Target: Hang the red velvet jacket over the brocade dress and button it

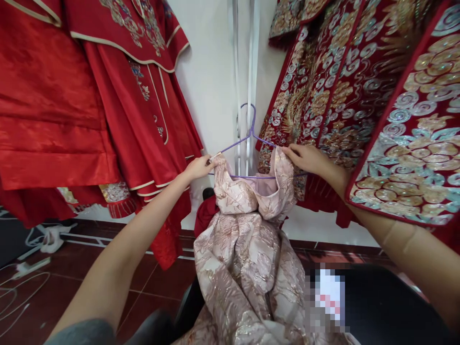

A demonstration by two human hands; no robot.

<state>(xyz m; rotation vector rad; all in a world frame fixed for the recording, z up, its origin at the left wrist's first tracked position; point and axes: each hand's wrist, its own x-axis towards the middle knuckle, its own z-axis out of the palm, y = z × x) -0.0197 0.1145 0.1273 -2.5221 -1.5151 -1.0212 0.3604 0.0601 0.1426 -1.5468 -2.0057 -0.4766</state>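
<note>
A pale pink brocade dress (247, 239) hangs down in front of me from a thin purple wire hanger (251, 136). My left hand (199, 167) is closed on the dress's left shoulder strap at the hanger's left arm. At the hanger's right arm, my right hand (305, 158) pinches the right strap. The hanger's hook points up in front of the white wall. The dress's skirt bunches low over something dark below me.
Red embroidered robes (118, 96) hang at the left, heavily patterned red and gold garments (359, 86) at the right, partly over my right forearm. White cables (21, 273) and a power strip lie on the dark red floor at the left. A dark surface (388, 306) lies at the lower right.
</note>
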